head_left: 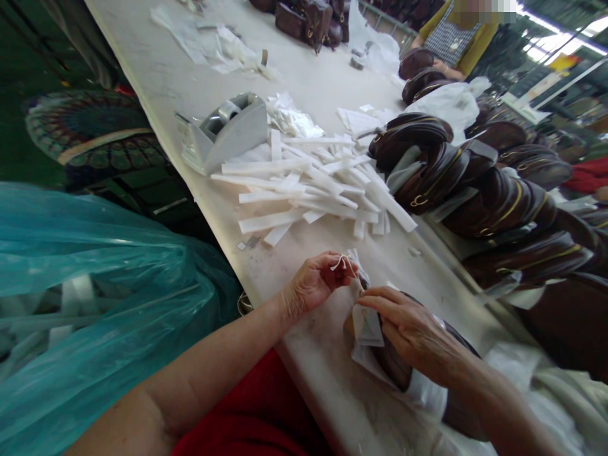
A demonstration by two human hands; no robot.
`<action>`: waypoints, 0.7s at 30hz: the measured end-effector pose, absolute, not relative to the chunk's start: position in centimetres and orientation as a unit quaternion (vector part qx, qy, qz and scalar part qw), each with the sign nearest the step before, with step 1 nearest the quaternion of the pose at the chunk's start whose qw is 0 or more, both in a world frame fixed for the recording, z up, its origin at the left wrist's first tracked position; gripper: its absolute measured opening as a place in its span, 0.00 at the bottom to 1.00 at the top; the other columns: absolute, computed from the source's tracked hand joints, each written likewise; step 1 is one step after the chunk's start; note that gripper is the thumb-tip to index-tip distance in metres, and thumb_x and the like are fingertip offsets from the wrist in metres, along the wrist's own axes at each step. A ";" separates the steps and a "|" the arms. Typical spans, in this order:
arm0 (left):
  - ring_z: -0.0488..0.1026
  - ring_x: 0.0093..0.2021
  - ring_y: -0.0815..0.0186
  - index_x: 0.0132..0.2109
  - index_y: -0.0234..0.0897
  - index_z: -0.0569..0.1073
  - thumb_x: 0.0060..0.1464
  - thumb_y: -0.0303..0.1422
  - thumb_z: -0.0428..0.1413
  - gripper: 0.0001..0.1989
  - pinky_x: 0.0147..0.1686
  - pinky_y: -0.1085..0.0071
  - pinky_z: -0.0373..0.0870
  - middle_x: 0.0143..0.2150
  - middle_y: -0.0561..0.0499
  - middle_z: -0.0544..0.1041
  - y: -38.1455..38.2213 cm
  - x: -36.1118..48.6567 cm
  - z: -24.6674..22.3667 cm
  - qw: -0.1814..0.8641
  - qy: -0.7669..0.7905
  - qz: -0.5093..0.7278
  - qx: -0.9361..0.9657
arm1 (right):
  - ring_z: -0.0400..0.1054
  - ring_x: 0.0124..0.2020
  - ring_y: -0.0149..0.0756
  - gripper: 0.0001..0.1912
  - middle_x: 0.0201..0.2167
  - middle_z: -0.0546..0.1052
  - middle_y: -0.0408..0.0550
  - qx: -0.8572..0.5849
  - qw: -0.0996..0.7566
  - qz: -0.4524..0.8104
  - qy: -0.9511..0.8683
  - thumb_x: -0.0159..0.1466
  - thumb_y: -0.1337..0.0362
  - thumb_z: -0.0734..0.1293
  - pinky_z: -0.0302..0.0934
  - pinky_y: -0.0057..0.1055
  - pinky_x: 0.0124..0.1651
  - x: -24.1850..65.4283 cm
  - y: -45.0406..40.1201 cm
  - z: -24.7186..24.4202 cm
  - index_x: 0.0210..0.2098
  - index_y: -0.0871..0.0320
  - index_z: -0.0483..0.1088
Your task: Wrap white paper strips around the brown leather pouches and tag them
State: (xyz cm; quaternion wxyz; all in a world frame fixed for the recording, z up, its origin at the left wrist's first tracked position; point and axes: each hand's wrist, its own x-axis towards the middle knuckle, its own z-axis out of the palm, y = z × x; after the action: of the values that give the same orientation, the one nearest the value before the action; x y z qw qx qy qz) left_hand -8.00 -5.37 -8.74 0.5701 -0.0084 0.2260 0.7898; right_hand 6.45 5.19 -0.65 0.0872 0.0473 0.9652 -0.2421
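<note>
While my left hand (319,280) is nearly closed, thumb and fingertips pinching a thin white string (342,261), my right hand (407,322) has half-bent fingers, their tips closed on the top of a small, flat white tag (368,326). The tag hangs just below those fingertips, over a dark brown, leather-like bag (398,366) lying under my right hand, partly in white wrapping (426,394). I judge the string light and limp, best nipped near its end; the tag should be light, fairly stiff but easily creased, better held by its edge. The bag looks smooth, perhaps slippery, safer steadied by its body. Beyond my left hand, on the pale tabletop (327,358), lie loose, flat, white foam-like strips (327,201) and a grey plastic tape dispenser (240,134).
</note>
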 end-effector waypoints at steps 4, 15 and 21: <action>0.74 0.29 0.66 0.27 0.31 0.73 0.40 0.29 0.57 0.04 0.31 0.73 0.69 0.28 0.46 0.76 -5.4 -8.0 -8.7 0.571 0.212 0.794 0.000 | 0.66 0.47 0.39 0.21 0.47 0.72 0.52 0.013 0.066 -0.180 0.981 0.57 0.76 0.57 0.61 0.37 0.50 6.6 4.5 -0.8 0.47 0.59 0.69; 0.73 0.26 0.68 0.29 0.30 0.72 0.42 0.27 0.57 0.04 0.26 0.76 0.66 0.31 0.45 0.77 -5.7 -8.2 -8.8 0.597 0.191 0.779 -0.027 | 0.64 0.34 0.39 0.10 0.35 0.74 0.50 -0.002 0.028 -0.009 1.000 0.61 0.76 0.59 0.58 0.34 0.37 5.7 2.5 -2.8 0.31 0.59 0.70; 0.72 0.23 0.71 0.33 0.30 0.72 0.37 0.20 0.54 0.12 0.22 0.80 0.63 0.34 0.44 0.77 -5.3 -8.1 -8.6 0.573 0.250 0.779 -0.042 | 0.68 0.31 0.34 0.11 0.30 0.75 0.45 0.224 -0.104 -0.307 0.919 0.65 0.60 0.59 0.61 0.28 0.34 6.3 5.0 -3.4 0.34 0.56 0.71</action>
State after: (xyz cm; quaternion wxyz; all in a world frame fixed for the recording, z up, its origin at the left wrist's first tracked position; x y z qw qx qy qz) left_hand -8.14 -5.30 -8.61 0.5731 -0.0422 0.2496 0.7794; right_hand 6.32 4.95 -3.36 -0.1044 0.2241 0.9190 -0.3071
